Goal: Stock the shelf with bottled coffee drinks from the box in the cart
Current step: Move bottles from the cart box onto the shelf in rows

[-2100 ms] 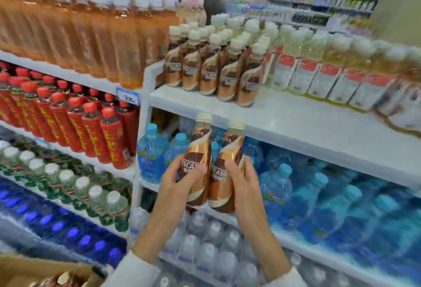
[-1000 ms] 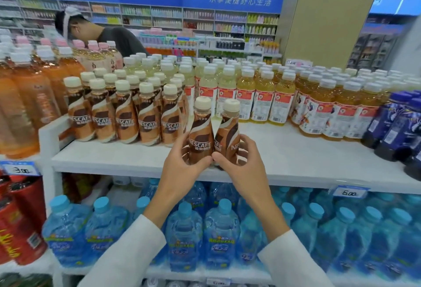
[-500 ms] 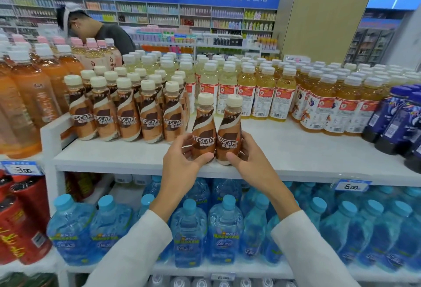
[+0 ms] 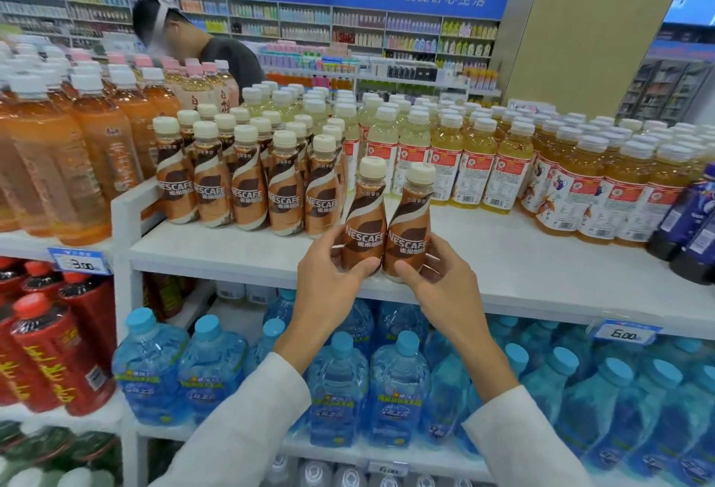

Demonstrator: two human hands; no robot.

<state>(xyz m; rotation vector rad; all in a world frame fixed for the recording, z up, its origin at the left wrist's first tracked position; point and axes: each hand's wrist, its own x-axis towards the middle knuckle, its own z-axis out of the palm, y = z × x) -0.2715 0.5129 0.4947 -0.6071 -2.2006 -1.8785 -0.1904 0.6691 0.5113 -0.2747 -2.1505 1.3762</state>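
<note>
Two brown coffee bottles with cream caps stand upright side by side at the front edge of the white top shelf. My left hand grips the base of the left bottle. My right hand grips the base of the right bottle. A group of the same coffee bottles stands in rows on the shelf to the left, a short gap away. The box and cart are out of view.
Yellow drink bottles fill the shelf behind and to the right; dark blue bottles stand at the far right. Orange tea bottles stand left. Blue water bottles fill the shelf below. A person bends behind the shelf.
Both hands lifted the two coffee bottles from below shelf height up to the top shelf and now hold them standing at its front edge.
</note>
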